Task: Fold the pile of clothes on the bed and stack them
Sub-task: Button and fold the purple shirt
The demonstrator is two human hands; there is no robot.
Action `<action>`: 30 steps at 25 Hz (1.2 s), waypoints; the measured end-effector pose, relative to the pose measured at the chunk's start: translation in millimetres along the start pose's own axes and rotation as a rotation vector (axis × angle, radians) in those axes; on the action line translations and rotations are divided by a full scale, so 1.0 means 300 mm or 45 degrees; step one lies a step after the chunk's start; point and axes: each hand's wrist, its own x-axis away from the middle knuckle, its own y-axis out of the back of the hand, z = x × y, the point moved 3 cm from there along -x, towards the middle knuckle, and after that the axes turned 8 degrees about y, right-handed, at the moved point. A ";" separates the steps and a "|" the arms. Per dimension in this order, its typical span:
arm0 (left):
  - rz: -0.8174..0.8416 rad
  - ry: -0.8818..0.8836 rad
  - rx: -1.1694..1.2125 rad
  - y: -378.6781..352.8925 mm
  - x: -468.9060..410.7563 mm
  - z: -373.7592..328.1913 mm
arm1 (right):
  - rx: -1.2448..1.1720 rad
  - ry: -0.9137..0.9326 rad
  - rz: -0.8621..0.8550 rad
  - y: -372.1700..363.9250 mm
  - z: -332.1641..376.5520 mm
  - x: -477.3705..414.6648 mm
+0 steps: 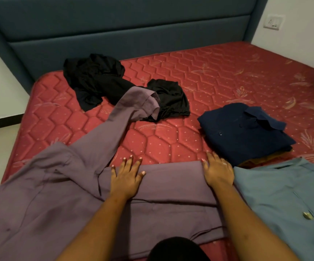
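Purple shirt (171,187) mid-fold at the near edge of the mattress (227,72), both hands flat on it.

I see the left hand (127,176) and right hand (217,173) apart, with fingers straight, pressing the far folded edge and gripping nothing. I judge the cloth light, limp and non-slip, so it should hold a crease only while pinned. One sleeve (133,106) trails out onto the black clothes (169,98). I'd pinch it near the cuff and fold it in, then take the body by its corners. The navy stack (246,132) sits just beside the right hand, and a blue-grey garment (284,194) is to the right.
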 end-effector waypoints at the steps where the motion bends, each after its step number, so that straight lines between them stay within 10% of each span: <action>1: -0.011 0.014 -0.012 0.006 0.009 0.023 | 0.013 -0.055 -0.017 0.022 0.004 -0.001; 4: -0.208 -0.029 -0.105 0.046 0.038 0.102 | 0.052 -0.130 -0.137 0.092 0.073 0.016; 8: -0.539 -0.011 -0.004 0.151 0.059 0.242 | -0.327 0.343 -0.191 0.130 0.494 0.025; 12: -0.686 0.425 0.611 0.236 0.067 0.489 | -1.228 0.255 0.335 0.060 1.003 0.011; 16: -0.379 0.820 1.639 0.227 0.033 0.743 | -1.659 -0.197 0.422 -0.310 1.178 -0.277; 22: 0.159 0.779 1.871 0.228 -0.008 0.826 | -2.093 -0.418 0.483 -0.003 1.308 -0.217; 26: 0.169 0.804 2.073 0.238 -0.003 0.828 | -2.361 -0.163 0.825 0.164 1.445 0.016; 30: -0.002 0.904 2.502 0.291 0.162 0.808 | -1.696 0.539 0.994 0.178 1.473 0.361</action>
